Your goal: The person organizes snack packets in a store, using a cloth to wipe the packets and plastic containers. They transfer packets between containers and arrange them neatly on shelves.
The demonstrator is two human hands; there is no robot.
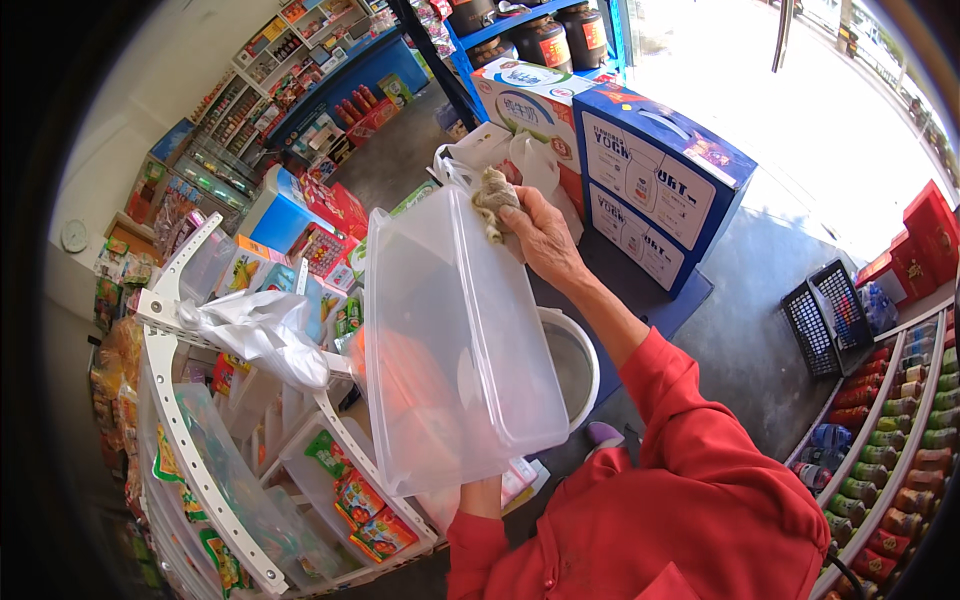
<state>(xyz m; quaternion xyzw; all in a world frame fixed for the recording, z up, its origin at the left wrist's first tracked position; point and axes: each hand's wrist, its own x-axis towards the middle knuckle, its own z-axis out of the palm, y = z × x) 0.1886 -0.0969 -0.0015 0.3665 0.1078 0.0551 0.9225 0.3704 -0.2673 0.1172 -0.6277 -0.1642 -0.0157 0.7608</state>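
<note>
A translucent plastic bin (457,345) is tilted up in front of me, above a white bucket (592,360) that shows partly behind it. My right hand (544,225) grips a crumpled, greenish-grey cloth (496,202) against the bin's upper right edge. From below, my left hand (482,480) reaches behind the bin's lower end. The bin blurs or hides its fingers, so its hold does not show. A white plastic bag (262,334) hangs on the white metal shelf frame (199,435) left of the bin.
Shelf bins with packaged snacks (367,502) stand at the lower left. Beyond the bucket are a blue drink carton (660,180) and a white milk carton (525,97). A black plastic crate (825,322) sits on the floor at right, near shelves of bottled drinks (885,450).
</note>
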